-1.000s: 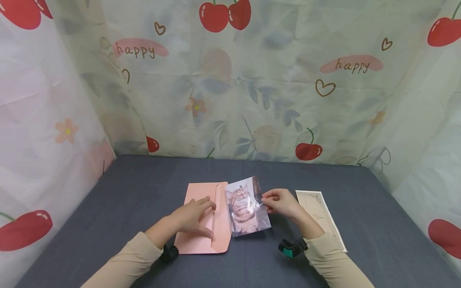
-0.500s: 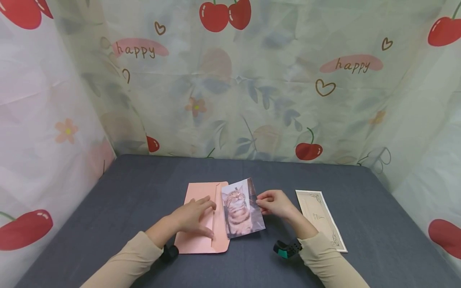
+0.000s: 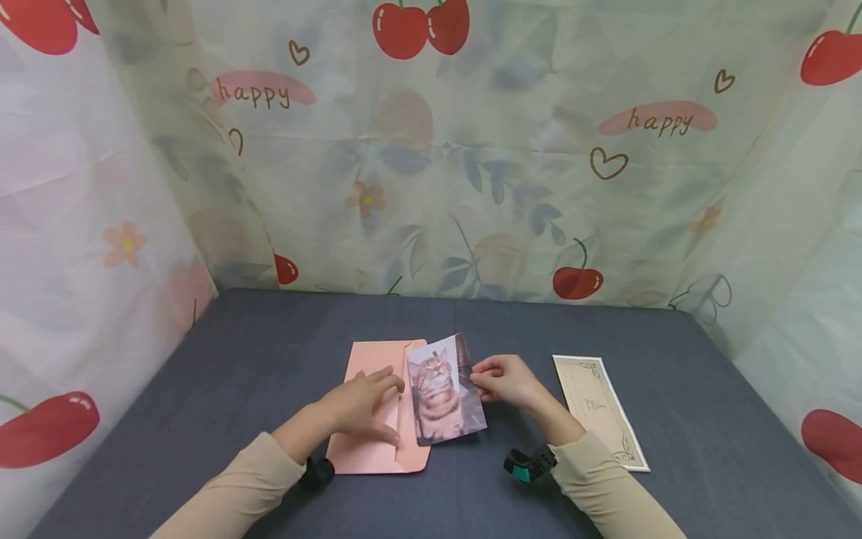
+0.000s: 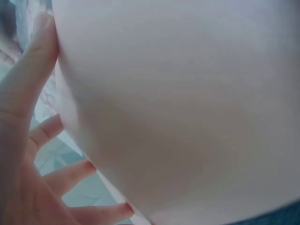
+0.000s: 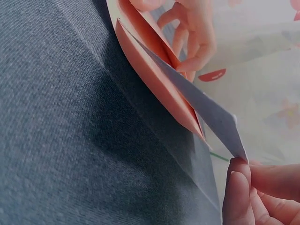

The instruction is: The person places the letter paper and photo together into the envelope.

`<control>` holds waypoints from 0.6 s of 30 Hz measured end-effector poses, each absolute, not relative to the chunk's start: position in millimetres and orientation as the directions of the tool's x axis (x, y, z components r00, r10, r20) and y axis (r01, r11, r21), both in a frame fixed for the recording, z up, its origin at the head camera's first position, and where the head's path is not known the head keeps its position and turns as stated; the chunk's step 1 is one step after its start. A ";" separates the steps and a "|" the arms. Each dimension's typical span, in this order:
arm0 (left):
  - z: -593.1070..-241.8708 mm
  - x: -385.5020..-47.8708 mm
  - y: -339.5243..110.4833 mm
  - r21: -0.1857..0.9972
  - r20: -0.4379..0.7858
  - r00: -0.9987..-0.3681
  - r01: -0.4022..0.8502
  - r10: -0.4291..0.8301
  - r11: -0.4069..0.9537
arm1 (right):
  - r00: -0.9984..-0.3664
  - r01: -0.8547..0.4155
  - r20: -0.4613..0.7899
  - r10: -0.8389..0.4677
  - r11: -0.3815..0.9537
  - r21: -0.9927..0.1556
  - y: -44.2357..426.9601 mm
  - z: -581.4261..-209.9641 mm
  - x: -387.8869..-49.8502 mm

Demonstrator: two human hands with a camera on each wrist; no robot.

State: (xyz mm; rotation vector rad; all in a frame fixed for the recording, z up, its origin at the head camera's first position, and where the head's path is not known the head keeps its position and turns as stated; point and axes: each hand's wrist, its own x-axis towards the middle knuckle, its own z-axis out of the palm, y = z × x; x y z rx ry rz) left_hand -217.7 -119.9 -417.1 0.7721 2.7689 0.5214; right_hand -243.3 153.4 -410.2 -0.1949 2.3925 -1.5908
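A pink envelope lies on the dark cloth with its flap to the right. My left hand rests on it with fingers spread; in the left wrist view the fingertips of the left hand touch the edge of the envelope. My right hand pinches the right edge of a cat photo, tilted over the flap. In the right wrist view the photo reaches into the opening of the envelope, its right edge between thumb and fingers of the right hand.
A cream card with an ornate border lies on the right, partly behind the right forearm. The dark cloth covers the table. Behind it and at both sides hangs a curtain printed with cherries.
My right hand has moved left with the photo, which now overlaps more of the envelope's flap. The left hand has stayed in place on the envelope.
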 end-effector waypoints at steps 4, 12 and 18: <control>-416.2 -217.3 -119.6 0.396 -0.126 -0.844 0.440 0.522 0.806 | -0.956 0.043 -0.149 -0.254 0.380 -0.924 151.0 -411.9 -243.1; -416.1 -217.1 -119.3 0.392 -0.126 -0.845 0.439 0.520 0.809 | -0.954 0.060 -0.158 -0.254 0.356 -0.932 146.6 -413.7 -242.4; -416.4 -216.8 -119.3 0.396 -0.126 -0.842 0.442 0.524 0.805 | -0.954 0.067 -0.162 -0.254 0.345 -0.936 141.8 -416.0 -241.7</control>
